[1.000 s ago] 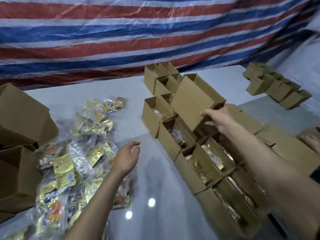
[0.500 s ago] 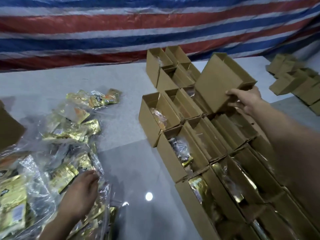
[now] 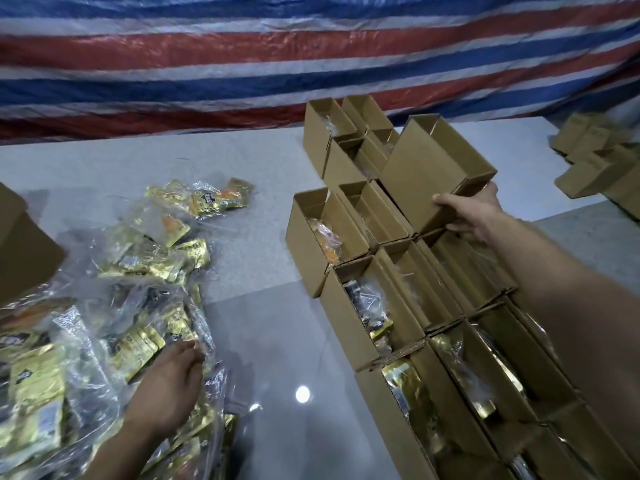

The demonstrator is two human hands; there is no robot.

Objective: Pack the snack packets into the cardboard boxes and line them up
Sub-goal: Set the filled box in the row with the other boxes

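right hand: clamped on the near end of the held box. Thumb lies on the side wall and the fingers curl under the lower edge.
held box: tilted, open face up and to the right, raised over the far part of the box rows. I see nothing inside it. I can't tell if its low corner touches the boxes under it.
left hand: palm down on the packet pile, fingertips at a gold packet. I can't tell whether it pinches that packet or only rests on it.
packet pile: gold and clear-wrapped snack packets in a loose heap on the floor, left of the rows, with a bare strip of floor between.
box rows: open-topped cardboard boxes, walls touching, running from near right towards the tarp.
filled boxes: in the left column I see an orange packet in the farther box, a dark-and-gold packet in the next and gold foil in the nearest. The boxes beside them show clear wrap and gold too.
far boxes: a separate cluster at the right edge, well apart from the rows. Too blurred for me to read the contents.
brown carton: at the left edge, partly out of frame, just beside the pile.
tarp: red, white and blue stripes behind everything.
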